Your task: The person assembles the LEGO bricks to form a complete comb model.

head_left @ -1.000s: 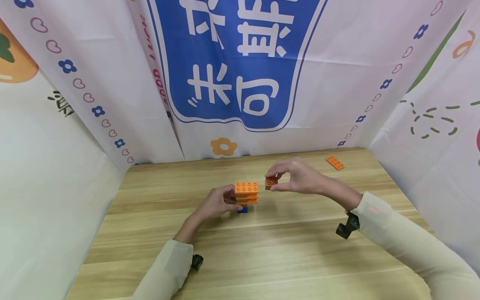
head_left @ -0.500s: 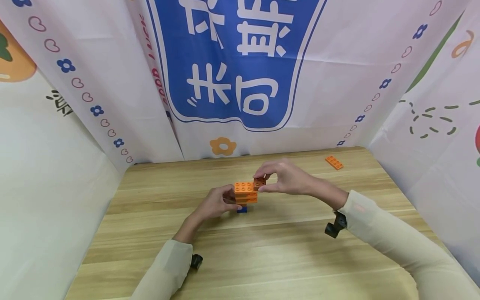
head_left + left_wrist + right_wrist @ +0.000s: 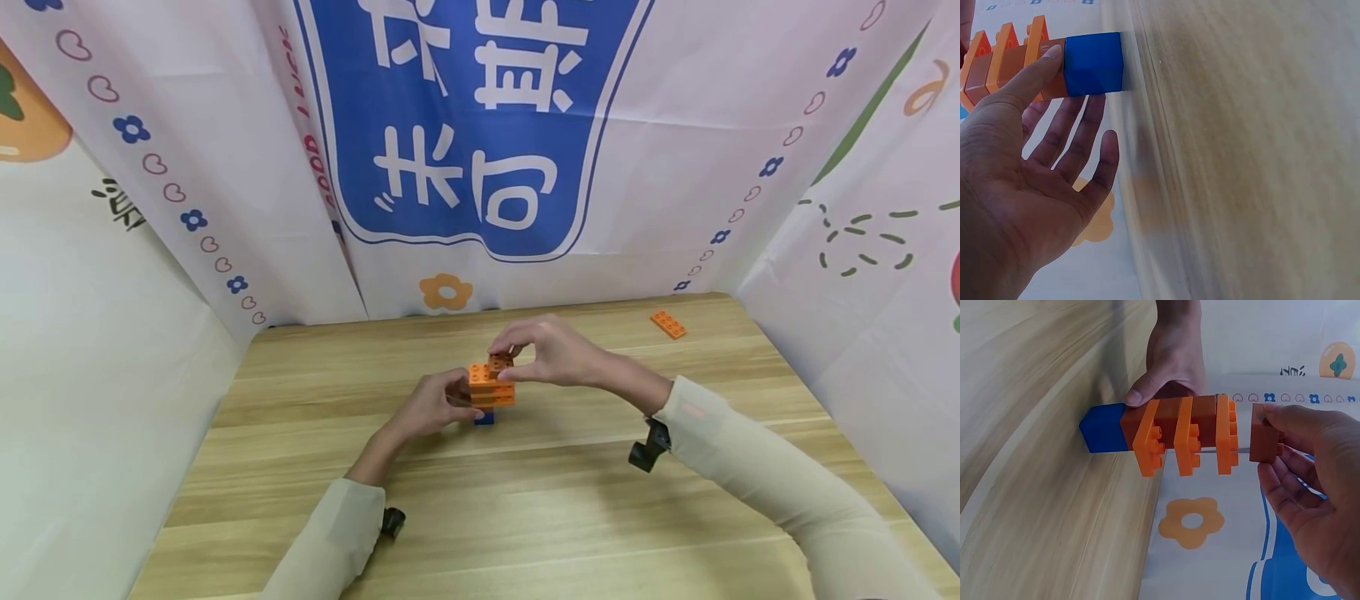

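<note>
A tower of toy building bricks stands on the table: a blue block (image 3: 1093, 64) at the bottom, then brown bricks (image 3: 1168, 419) alternating with wider orange plates (image 3: 1227, 434). My left hand (image 3: 429, 406) holds the tower low down, its thumb on the brown brick just above the blue block; the outer fingers are spread loose in the left wrist view. With thumb and fingertips my right hand (image 3: 558, 354) pinches a loose brown brick (image 3: 1264, 433) over the top orange plate. A narrow gap between that brick and the plate's studs shows in the right wrist view.
One loose orange plate (image 3: 668, 324) lies at the back right of the wooden table (image 3: 480, 517). Printed cloth (image 3: 630, 192) hangs behind the table and along both sides. A small black camera is strapped at each wrist.
My right hand has moved left with the brown brick, from beside the tower to over its top plate. The left hand keeps its hold in the same place.
</note>
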`<state>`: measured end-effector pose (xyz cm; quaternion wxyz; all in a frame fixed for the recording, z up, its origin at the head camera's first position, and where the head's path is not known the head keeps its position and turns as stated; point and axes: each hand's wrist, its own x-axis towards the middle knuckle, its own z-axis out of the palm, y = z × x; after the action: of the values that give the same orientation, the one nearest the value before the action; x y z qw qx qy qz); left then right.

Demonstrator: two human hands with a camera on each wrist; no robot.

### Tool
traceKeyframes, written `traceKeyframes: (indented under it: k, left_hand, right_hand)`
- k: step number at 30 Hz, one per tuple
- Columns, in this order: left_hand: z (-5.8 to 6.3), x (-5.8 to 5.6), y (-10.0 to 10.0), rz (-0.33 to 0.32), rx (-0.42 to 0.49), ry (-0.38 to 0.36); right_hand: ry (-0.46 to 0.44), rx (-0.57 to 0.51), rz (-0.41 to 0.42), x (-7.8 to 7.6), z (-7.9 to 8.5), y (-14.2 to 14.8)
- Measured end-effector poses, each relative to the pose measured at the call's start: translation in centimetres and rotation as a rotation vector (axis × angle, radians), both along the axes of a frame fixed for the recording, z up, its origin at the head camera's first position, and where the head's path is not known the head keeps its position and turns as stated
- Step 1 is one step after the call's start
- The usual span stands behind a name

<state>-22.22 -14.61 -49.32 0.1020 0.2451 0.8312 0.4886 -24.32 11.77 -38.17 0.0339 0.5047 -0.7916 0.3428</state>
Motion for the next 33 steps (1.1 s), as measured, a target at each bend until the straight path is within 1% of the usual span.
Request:
traceKeyframes:
  k: [7,17,20,25,33]
  left_hand:
    - [0.3,0.0,0.0,0.009,-0.043,0.015]
    - [0.3,0.1,0.0,0.009,-0.040,0.008]
    - [0.3,0.1,-0.1,0.005,-0.038,0.019]
    - [0.2,0.1,-0.1,0.001,-0.038,0.029]
    - [0.2,0.0,0.0,0.007,-0.042,0.015]
  right_hand:
    - [-0.022,-0.009,0.010,-0.4,-0.4,-1.0]
    - [-0.027,-0.012,0.011,-0.8,-0.9,-2.0]
    - [-0.034,0.000,0.010,-0.9,-1.0,-2.2]
    - [-0.049,0.028,-0.001,-0.7,-0.9,-2.5]
    - [-0.041,0.029,0.014,-0.8,-0.9,-2.5]
